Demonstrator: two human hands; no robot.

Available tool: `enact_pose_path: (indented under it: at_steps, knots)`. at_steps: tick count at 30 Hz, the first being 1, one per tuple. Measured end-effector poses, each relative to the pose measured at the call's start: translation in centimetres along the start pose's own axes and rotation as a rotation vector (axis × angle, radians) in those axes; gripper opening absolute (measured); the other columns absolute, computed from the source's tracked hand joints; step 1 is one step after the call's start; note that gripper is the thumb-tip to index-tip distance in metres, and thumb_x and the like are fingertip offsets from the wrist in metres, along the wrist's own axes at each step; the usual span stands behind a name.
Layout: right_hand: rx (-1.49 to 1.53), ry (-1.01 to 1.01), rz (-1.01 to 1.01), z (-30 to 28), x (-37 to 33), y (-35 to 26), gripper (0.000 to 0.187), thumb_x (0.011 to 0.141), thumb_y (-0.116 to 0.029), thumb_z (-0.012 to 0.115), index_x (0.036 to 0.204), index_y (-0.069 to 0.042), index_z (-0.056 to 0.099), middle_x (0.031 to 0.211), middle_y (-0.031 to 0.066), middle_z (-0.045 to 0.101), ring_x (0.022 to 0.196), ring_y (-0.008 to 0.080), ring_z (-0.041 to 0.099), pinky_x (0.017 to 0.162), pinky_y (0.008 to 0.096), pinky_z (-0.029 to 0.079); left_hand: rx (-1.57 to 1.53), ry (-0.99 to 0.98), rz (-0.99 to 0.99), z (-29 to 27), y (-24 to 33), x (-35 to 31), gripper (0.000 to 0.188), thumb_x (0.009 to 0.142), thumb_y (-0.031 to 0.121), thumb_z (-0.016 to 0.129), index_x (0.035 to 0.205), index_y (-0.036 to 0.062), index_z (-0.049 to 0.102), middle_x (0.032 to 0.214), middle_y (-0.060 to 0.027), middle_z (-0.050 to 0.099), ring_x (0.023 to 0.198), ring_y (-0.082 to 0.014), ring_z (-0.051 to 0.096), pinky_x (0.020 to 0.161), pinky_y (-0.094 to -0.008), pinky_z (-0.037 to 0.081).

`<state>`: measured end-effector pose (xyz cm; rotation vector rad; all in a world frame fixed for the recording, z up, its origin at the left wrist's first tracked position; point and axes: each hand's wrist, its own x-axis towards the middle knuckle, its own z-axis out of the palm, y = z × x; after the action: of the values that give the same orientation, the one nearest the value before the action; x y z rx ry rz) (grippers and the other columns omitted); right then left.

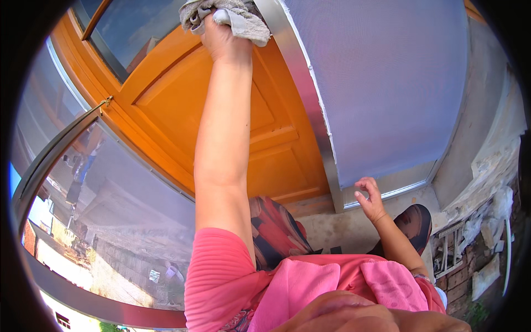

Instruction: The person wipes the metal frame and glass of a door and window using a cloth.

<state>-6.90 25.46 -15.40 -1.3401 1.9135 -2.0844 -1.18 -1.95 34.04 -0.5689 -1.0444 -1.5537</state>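
My left hand (219,37) reaches up with the arm outstretched, its fingers closed on a grey cloth (243,23). The bunched cloth lies over the edge of a metal-framed screen panel (387,83), beside an orange wooden door (188,105). Part of the cloth runs out of the picture at the top, and my fingers are partly hidden in it. Lower right, my right hand (370,200) hangs in front of the panel's bottom edge. Its fingers are loosely curled, thumb apart, with nothing in them.
On the left stands another dark-framed mesh panel (133,221), with a cord (105,102) tied near its top corner. A rough wall (487,149) runs along the right, above bricks and debris (470,260). My knees are over a pale ledge (332,229).
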Motion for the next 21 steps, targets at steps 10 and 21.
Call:
enact_pose_path:
  at_steps: [10,21]
  knots:
    - [-0.62,0.316,-1.232,-1.6,26.4,-30.8,0.025,0.081,-0.005,0.077,0.106,-0.009,0.075,0.098,0.009,0.069,0.091,0.0291,0.065,0.079,0.0368,0.055,-0.17,0.158,-0.212,-2.9,0.3,-6.8,0.032,0.099,0.027,0.057,0.122,0.0048,0.063,0.113,-0.007,0.07,0.102,-0.0223,0.069,0.089,-0.0384,0.058]
    - [-1.647,0.247,-1.344,3.1,36.9,-44.8,0.009,0.075,-0.022,0.073,0.081,-0.015,0.075,0.1,0.002,0.069,0.107,0.0242,0.059,0.097,0.042,0.043,-0.073,0.129,-0.054,-5.2,0.4,-15.1,0.031,0.103,0.023,0.056,0.13,0.0074,0.057,0.121,-0.0063,0.065,0.11,-0.0189,0.065,0.092,-0.0352,0.055]
